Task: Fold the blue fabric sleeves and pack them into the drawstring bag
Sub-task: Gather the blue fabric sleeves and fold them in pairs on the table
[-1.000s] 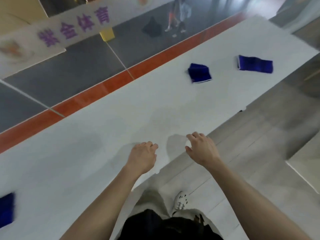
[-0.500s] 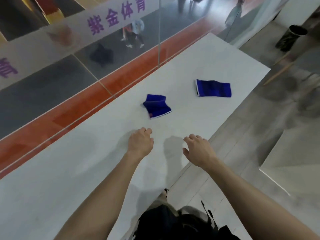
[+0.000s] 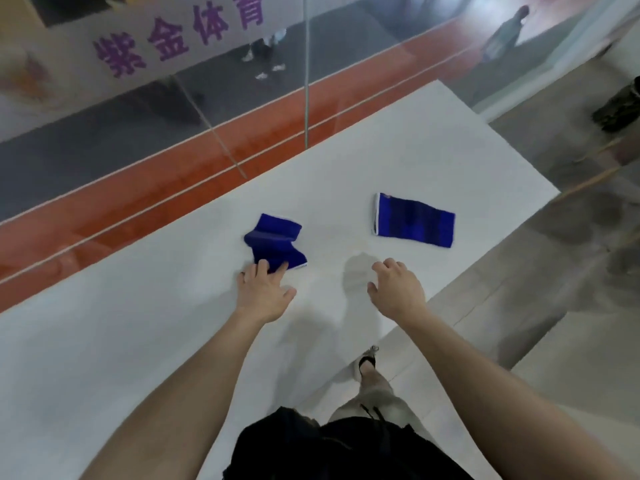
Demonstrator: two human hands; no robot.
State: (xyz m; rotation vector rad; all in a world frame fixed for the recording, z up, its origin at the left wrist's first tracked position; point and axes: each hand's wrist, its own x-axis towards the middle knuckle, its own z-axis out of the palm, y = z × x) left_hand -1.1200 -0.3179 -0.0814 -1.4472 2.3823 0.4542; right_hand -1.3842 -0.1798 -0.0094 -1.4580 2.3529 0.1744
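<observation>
Two blue fabric sleeves lie on a white table (image 3: 138, 341). The left sleeve (image 3: 275, 241) is bent in the middle. My left hand (image 3: 263, 292) is open, its fingertips touching that sleeve's near edge. The right sleeve (image 3: 414, 220) lies flat with a white trim on its left end. My right hand (image 3: 396, 289) hovers open over the table, a short way in front of the flat sleeve and apart from it. No drawstring bag is in view.
The table's right edge runs diagonally beside my right arm, with grey floor (image 3: 519, 323) beyond it. A glass wall (image 3: 306, 81) stands along the table's far side. A dark bin (image 3: 620, 105) stands at the far right.
I have moved closer along the table to the two sleeves. My left hand has reached forward onto the near edge of the bent sleeve. My right hand has advanced too.
</observation>
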